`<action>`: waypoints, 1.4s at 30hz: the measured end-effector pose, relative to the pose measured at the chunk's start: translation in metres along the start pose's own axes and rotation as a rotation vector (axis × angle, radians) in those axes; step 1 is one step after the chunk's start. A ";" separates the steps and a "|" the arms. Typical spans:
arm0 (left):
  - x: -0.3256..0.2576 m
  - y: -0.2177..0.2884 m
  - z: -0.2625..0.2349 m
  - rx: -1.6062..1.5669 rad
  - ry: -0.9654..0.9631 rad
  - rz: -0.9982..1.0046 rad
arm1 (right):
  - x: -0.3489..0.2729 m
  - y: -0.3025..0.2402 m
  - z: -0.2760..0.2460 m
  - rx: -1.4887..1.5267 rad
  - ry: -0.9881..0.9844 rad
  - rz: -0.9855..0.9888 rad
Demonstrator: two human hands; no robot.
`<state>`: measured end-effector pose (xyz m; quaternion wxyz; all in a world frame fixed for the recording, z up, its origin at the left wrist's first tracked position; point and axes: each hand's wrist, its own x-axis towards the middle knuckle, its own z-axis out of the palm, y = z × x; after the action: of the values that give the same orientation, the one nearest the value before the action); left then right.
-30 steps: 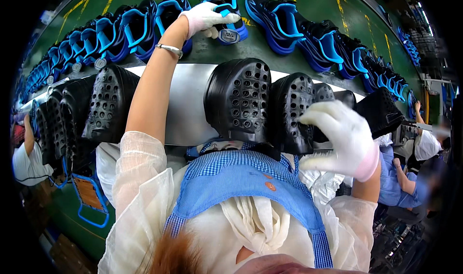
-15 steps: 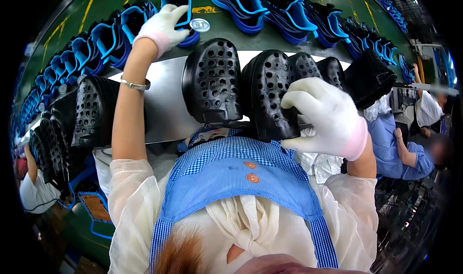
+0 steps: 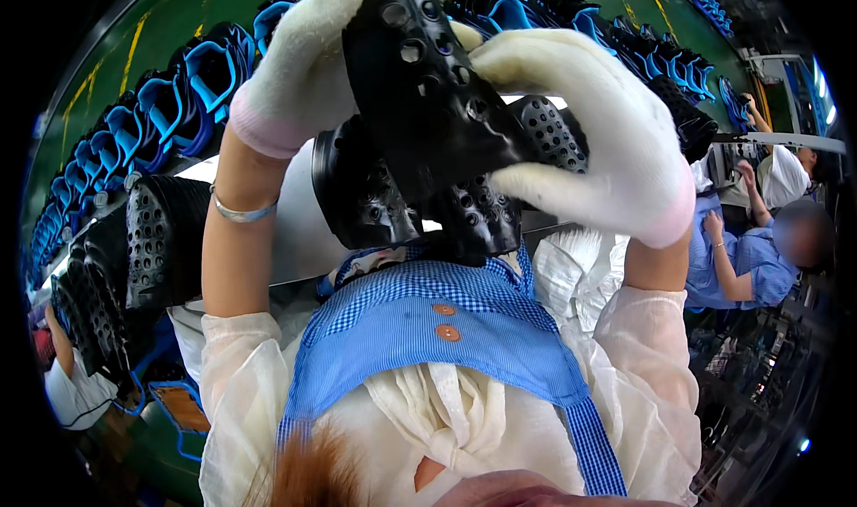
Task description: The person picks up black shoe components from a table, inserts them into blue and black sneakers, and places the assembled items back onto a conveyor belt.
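Over the table [image 3: 293, 239], I have left grip [image 3: 308, 70] and right grip [image 3: 603, 128] grasping one perforated black piece [image 3: 428, 123], two orange buttons [image 3: 447, 333] nearer.

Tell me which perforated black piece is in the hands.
The black piece between the left hand and right hand: it alone is gripped, partly hiding two like pieces behind.

Glossy black round-holed piece [image 3: 433, 119], tilted, between left hand [image 3: 308, 65] and right hand [image 3: 594, 123]
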<state>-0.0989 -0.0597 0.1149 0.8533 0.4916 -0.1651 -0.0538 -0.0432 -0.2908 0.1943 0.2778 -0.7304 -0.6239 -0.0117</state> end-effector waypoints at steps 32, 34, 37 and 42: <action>0.024 -0.040 -0.067 0.148 0.457 0.150 | 0.051 0.079 0.074 -0.078 0.151 0.407; 0.029 -0.043 -0.068 -0.116 0.326 0.182 | 0.048 0.082 0.078 -0.064 0.174 0.419; 0.037 -0.050 -0.067 -0.224 0.333 0.201 | 0.049 0.086 0.085 0.022 0.161 0.498; 0.038 -0.055 -0.075 -0.104 0.309 0.055 | 0.057 0.093 0.060 0.168 0.013 0.644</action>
<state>-0.0345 -0.0361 0.0420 0.8940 0.4445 -0.0422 0.0372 0.0353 -0.2204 0.1275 0.3305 -0.8645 -0.3579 0.1237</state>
